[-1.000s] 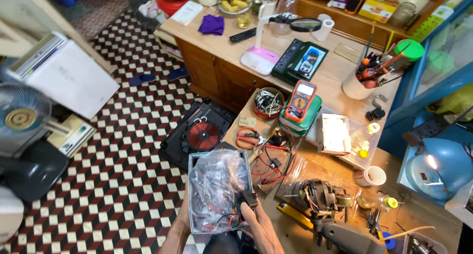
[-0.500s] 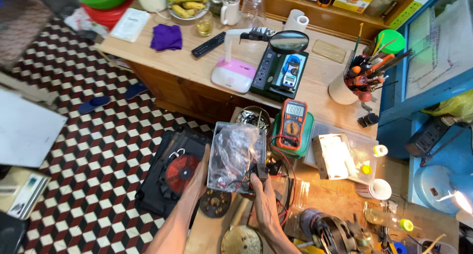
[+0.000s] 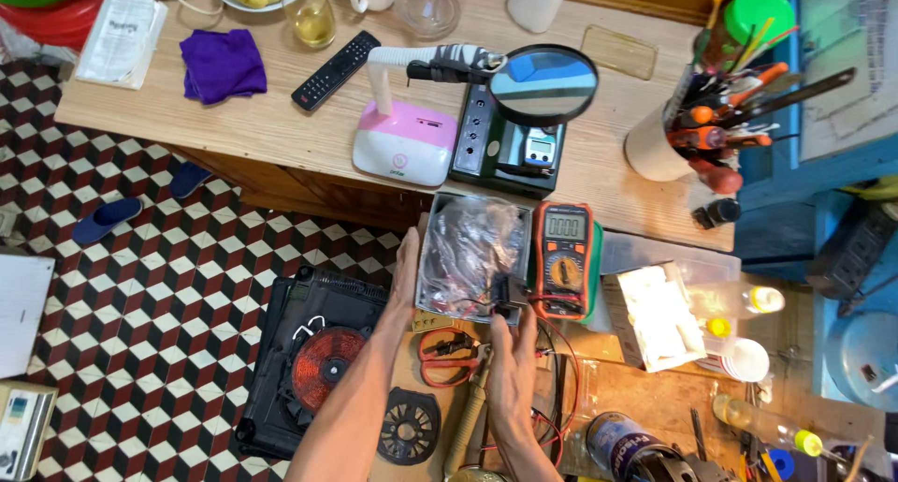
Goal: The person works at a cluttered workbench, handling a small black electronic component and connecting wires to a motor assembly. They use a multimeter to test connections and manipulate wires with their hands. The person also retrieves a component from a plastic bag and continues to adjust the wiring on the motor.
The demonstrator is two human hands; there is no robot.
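We see 2 bare hands on a clear plastic box packed with dark wires and small parts. The left hand lies flat along the box's left wall, fingers straight and together. The right hand grips the box's near right corner, fingers curled shut on the rim beside a small black part (what kind of part, we cannot tell). The box sits over the far edge of a cluttered workbench, just near of the long wooden table.

Touching the box's right side is an orange multimeter, face up. Right of that lies a white foam block on a clear tray. Just near of the box, between the forearms, lie red-handled pliers.

On the table beyond the box stand a dark digital scale and a pink and white lamp base, whose arm carries a round magnifier over the scale. Farther left are a black remote and a purple cloth. A white cup of tools stands at the right.

On the checkered floor to the left lies an opened induction cooker with its red coil showing, and a black fan beside it.
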